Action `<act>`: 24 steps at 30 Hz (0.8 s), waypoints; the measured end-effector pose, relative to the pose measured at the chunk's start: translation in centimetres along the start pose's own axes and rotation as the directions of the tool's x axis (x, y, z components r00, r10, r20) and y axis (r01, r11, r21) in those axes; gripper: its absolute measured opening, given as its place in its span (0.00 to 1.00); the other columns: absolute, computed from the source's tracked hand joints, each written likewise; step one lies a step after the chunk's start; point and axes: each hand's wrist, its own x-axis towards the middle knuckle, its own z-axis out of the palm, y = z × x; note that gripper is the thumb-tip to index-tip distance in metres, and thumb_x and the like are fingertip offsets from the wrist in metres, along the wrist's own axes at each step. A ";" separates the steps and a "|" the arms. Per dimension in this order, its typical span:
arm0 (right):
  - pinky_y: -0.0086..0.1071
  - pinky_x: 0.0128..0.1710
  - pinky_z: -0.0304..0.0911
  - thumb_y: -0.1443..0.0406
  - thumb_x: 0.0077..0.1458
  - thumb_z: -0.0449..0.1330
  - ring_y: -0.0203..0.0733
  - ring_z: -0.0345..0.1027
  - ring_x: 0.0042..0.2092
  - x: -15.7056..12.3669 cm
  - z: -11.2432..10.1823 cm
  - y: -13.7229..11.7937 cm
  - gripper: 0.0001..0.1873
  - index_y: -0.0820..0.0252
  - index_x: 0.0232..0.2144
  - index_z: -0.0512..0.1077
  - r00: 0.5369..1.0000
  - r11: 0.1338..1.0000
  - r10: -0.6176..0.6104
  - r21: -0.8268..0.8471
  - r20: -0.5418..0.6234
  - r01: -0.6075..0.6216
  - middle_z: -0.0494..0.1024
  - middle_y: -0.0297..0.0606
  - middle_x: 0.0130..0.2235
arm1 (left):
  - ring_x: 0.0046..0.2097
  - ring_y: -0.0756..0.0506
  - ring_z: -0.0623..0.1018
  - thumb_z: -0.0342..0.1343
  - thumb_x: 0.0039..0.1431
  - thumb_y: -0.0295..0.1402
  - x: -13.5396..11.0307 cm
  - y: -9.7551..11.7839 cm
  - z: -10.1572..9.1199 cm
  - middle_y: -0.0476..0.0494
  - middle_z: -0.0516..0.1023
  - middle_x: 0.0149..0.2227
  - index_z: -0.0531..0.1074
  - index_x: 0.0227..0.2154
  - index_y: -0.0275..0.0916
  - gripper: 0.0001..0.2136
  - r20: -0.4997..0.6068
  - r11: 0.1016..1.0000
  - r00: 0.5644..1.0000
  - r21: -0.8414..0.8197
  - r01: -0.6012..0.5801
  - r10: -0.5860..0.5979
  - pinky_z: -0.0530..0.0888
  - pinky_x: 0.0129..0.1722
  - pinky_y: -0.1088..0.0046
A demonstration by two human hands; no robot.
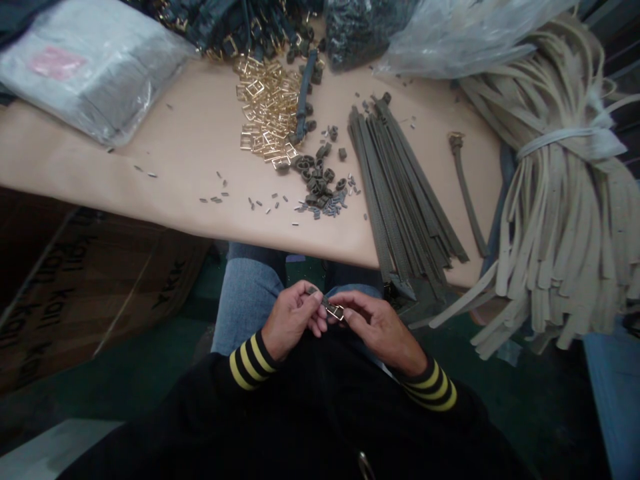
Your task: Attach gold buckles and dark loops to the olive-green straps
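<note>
My left hand pinches a short dark olive strap between thumb and fingers, above my lap. A small gold buckle sits at the strap's right end, and my right hand grips it with thumb and fingertips. How the strap passes through the buckle is too small to tell. On the table ahead lies a heap of gold buckles. Dark strap loops and tiny metal clips are piled at its near side. A bundle of olive straps hangs slightly over the table's front edge.
One strap with a buckle lies at the right, beside a large tied bunch of beige straps that overhangs the edge. Plastic-wrapped packs and dark buckled straps stand at the back. A cardboard box is below left.
</note>
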 end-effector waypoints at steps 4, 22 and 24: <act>0.31 0.35 0.64 0.70 0.51 0.47 0.37 0.69 0.34 -0.1 -0.5 -0.2 0.13 0.62 0.37 0.68 0.999 1.000 -0.023 -0.018 0.036 0.024 0.75 0.38 0.32 | 0.17 0.55 0.70 0.52 0.48 0.36 0.0 0.2 0.1 0.54 0.69 0.17 0.60 0.24 0.35 0.10 0.002 1.000 1.000 -0.012 -0.005 0.005 0.66 0.14 0.83; 0.30 0.33 0.62 0.67 0.50 0.54 0.38 0.67 0.33 0.1 0.0 0.3 0.07 0.60 0.33 0.69 0.988 0.974 -0.151 -0.177 -0.037 0.142 0.74 0.38 0.33 | 0.17 0.55 0.70 0.53 0.48 0.36 0.0 0.3 -0.1 0.54 0.69 0.17 0.59 0.24 0.34 0.10 0.026 1.000 0.999 -0.013 -0.027 0.028 0.67 0.14 0.83; 0.30 0.32 0.62 0.68 0.50 0.54 0.37 0.66 0.32 0.1 0.1 0.3 0.06 0.60 0.32 0.69 0.986 0.974 -0.159 -0.173 -0.049 0.148 0.73 0.37 0.31 | 0.17 0.55 0.70 0.54 0.46 0.35 0.0 0.3 0.0 0.54 0.68 0.18 0.60 0.25 0.34 0.10 0.041 0.999 0.998 0.013 -0.037 0.037 0.67 0.14 0.83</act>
